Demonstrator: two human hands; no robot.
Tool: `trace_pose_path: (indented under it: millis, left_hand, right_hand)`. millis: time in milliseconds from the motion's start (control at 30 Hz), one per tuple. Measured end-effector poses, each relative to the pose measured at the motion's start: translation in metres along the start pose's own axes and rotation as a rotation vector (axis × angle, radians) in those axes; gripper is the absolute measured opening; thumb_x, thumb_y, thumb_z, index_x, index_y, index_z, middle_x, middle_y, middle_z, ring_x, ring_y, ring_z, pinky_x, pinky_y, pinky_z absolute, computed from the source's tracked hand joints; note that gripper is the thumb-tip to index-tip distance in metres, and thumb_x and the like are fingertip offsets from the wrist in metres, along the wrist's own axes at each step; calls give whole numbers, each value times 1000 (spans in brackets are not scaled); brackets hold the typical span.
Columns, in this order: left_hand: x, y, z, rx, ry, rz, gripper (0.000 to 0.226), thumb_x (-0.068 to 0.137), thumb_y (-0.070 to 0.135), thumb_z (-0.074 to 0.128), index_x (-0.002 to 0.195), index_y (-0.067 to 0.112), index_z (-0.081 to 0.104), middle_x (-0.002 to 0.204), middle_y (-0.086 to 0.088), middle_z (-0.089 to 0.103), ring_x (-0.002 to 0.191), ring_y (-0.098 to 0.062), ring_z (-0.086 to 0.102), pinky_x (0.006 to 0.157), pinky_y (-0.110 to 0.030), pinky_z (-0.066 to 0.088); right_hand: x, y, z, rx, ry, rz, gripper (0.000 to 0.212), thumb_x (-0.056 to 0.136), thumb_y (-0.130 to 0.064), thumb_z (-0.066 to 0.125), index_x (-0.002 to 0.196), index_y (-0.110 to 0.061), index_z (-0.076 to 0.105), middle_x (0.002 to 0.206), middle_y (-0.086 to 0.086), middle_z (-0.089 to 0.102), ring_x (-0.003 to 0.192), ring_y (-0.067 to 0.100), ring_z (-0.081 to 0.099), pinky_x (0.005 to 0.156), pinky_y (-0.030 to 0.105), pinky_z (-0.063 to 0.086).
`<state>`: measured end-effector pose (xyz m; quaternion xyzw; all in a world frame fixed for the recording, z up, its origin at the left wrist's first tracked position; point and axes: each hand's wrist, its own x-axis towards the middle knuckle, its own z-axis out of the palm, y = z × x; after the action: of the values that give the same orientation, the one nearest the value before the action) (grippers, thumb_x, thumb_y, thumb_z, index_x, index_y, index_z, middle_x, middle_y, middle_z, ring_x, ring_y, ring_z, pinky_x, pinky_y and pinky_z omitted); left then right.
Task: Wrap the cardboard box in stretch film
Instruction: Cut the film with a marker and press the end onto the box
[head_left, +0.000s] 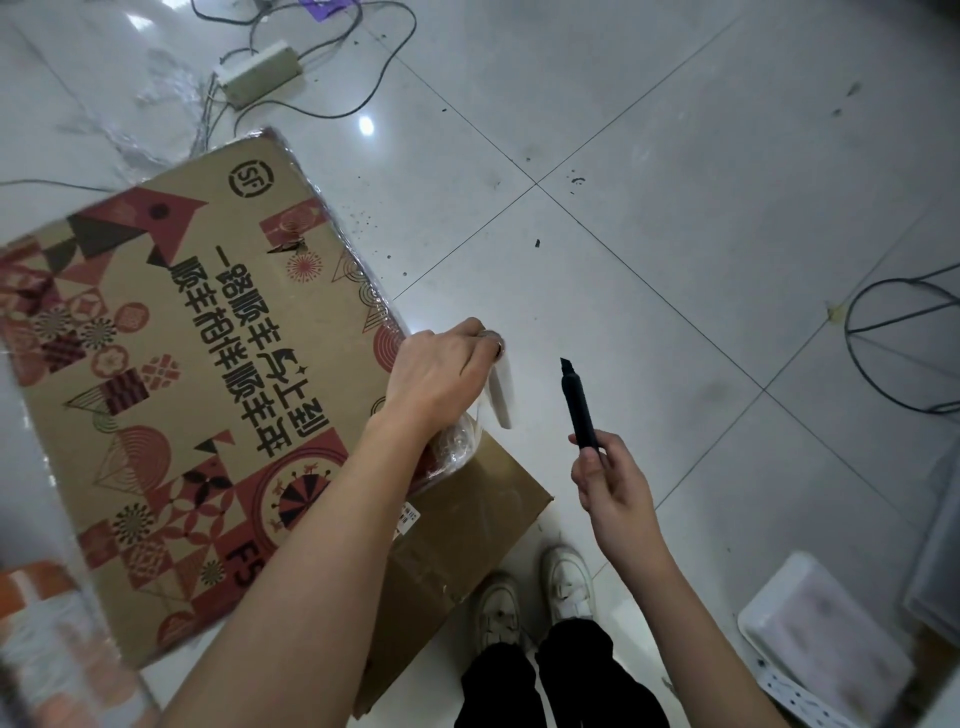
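1. Left forearm crossed the frame from 6 o'clock toward the centre, ending in the left hand (441, 371) at the box's 3 o'clock edge.
2. Its fingers (485, 338) were curled, pinching a bunched strand of stretch film (500, 395) and pulling it off the cardboard box (208, 374).
3. That box lay tilted on the floor (675, 156), filling the view from 9 o'clock to the centre; film glinted along its edges, so wrapping looked nearly done.
4. At 4 o'clock, the right hand (613, 488) had its fingers closed round a black utility knife (577, 405), blade pointing to 12 o'clock, just beside the strand but apart from it.
5. Judging by this, the cut was the step in hand: hold the strand taut, slice near the box, and aim the blade away from the left fingers.
6. Afterwards the loose tail should be smoothed flat so it clings.
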<state>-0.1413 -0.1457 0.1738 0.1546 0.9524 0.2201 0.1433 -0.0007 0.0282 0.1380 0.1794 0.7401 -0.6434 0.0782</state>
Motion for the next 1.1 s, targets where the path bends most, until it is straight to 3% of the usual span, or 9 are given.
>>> trace_pose_path:
  millis: [100,200,267,367,467,567,800,900,1100]
  left_hand:
    - [2,-1,1,-21,8,-5,31,92,32,15,71,32,38,75,8,46,60,-26,47,59,-33,24]
    - [2,-2,1,-60,16,-18,38,98,25,26,62,30,36,69,4,49,68,-30,55,66,-39,37]
    - [1,-2,0,-78,12,-20,38,95,26,25,58,28,31,68,4,47,68,-30,54,67,-41,37]
    - [3,-3,0,-66,-11,-34,38,94,29,24,57,24,32,70,3,44,67,-28,50,62,-36,28]
    - [3,-3,1,-15,-30,-32,39,85,40,21,58,25,45,76,4,46,67,-24,50,61,-33,24]
    - [4,-4,3,39,-18,-4,46,81,48,27,76,25,66,87,9,53,72,-20,53,62,-31,25]
    - [7,-7,8,82,7,10,39,95,49,39,93,26,70,87,13,48,71,-17,51,62,-30,23]
    - [6,-8,7,112,8,46,42,96,52,36,102,27,70,96,11,56,78,-20,58,64,-30,24]
    - [5,-8,7,132,36,77,42,96,52,38,103,25,70,98,8,59,77,-21,60,62,-30,26]
  right_hand:
    - [-2,-3,-7,-121,28,-67,12,97,-28,43,99,-33,54,62,-14,48,51,2,39,49,12,32]
    - [-5,-6,-11,-283,6,-127,6,91,-38,45,89,-37,51,58,-14,49,46,3,40,44,11,29]
    - [-8,-7,-13,-409,0,-171,12,87,-47,45,87,-37,52,53,-13,47,44,5,41,43,12,29]
    - [-9,-10,-17,-591,33,-268,24,87,-45,49,88,-24,61,42,-11,37,45,4,44,44,12,31]
    - [-6,-21,-18,-822,53,-369,20,88,-39,58,84,-20,64,44,-15,33,39,5,39,42,10,24]
    - [-1,-31,-17,-966,48,-430,19,84,-37,59,80,-19,64,46,-12,44,37,12,44,39,17,24]
    - [9,-46,-10,-1075,28,-443,24,87,-38,59,80,-16,63,48,-4,54,39,23,52,41,22,30]
    - [13,-50,-5,-1086,8,-447,25,87,-38,61,80,-15,62,49,-2,55,42,26,54,42,25,35]
    - [19,-56,-3,-1140,-39,-442,29,92,-43,52,86,-16,61,54,0,58,48,29,57,48,24,28]
